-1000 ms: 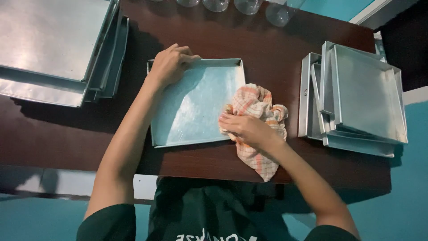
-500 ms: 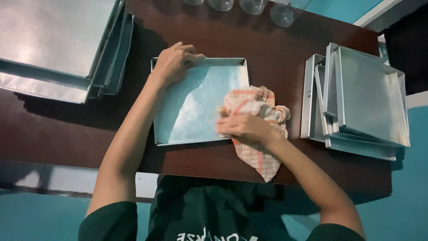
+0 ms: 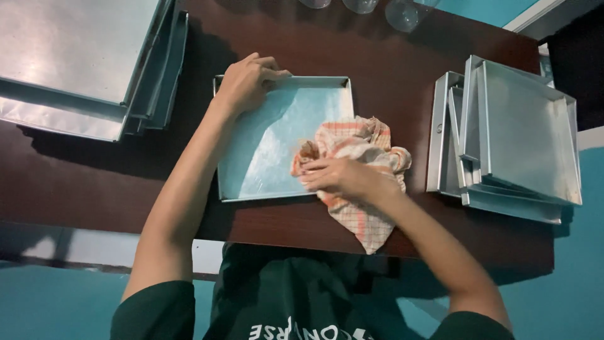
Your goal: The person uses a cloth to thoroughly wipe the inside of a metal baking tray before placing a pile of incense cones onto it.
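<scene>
Head view, looking down on a dark brown wooden surface (image 3: 390,56). Left hand (image 3: 246,80) sits on the far left corner of a shallow square metal tray (image 3: 277,141) — fingers curled over the rim, pinning the tray flat, not lifting it. Tray lies flat near the middle of the surface, its near edge close to the surface's front edge, inside face up and shiny with a pale blue reflection. Right hand (image 3: 343,178) is pressed down on a crumpled orange-and-white checked cloth (image 3: 352,148), fingers spread flat and a bit blurred, gripping the cloth against the tray's right near corner. Cloth overlaps the tray's right rim; part of it is inside the tray, the rest spills onto the surface, and one corner hangs toward the person past the front edge. To the right, well apart from the tray, a stack of similar metal trays (image 3: 522,138) lies askew, several nested at slightly different angles. Top left — a bigger stack of large metal trays (image 3: 75,56) runs out of frame, edges stepped. Along the far edge, bases of clear glasses (image 3: 402,12) are cut off by the top of the frame. Dark green shirt (image 3: 283,296) shows at the bottom, sleeves short, both forearms bare. Teal floor (image 3: 579,264) beyond the surface on the right and below.
</scene>
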